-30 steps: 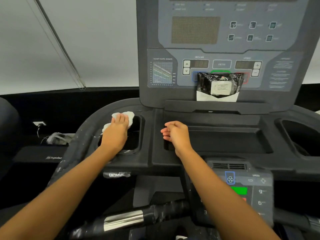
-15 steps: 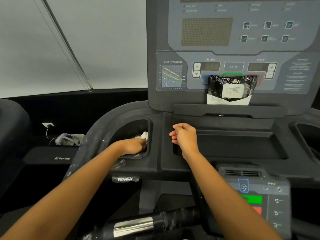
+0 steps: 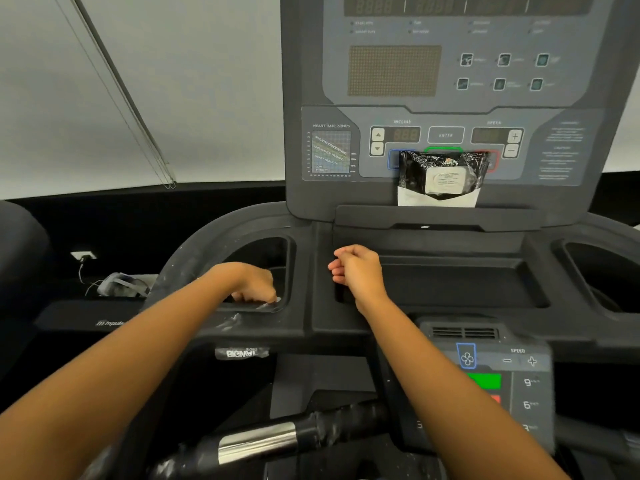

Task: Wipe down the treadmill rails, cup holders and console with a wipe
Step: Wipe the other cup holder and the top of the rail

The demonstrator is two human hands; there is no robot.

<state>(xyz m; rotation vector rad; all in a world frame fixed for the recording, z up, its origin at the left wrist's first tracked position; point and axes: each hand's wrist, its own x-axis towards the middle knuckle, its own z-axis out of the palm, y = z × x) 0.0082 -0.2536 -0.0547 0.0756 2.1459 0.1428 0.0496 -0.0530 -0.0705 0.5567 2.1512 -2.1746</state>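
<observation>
My left hand (image 3: 254,284) is down inside the left cup holder (image 3: 291,251) of the treadmill, fingers curled around the white wipe (image 3: 277,300), of which only a small corner shows at the holder's near edge. My right hand (image 3: 358,270) hovers loosely closed over the left end of the centre tray (image 3: 460,282), holding nothing. The console (image 3: 446,98) rises behind, with a black wipe packet (image 3: 441,176) propped on its ledge. The right cup holder (image 3: 602,271) is at the far right.
A lower control panel (image 3: 491,375) with speed buttons sits under my right forearm. A chrome-and-black handrail (image 3: 270,441) crosses below. The left rail (image 3: 187,261) shows white smears. A wall socket with a cord (image 3: 83,256) and a bundle lie at the left.
My left hand has gone from the cup holder's far rim down into it and back toward the near edge, the wipe now mostly hidden. My right hand has barely moved.
</observation>
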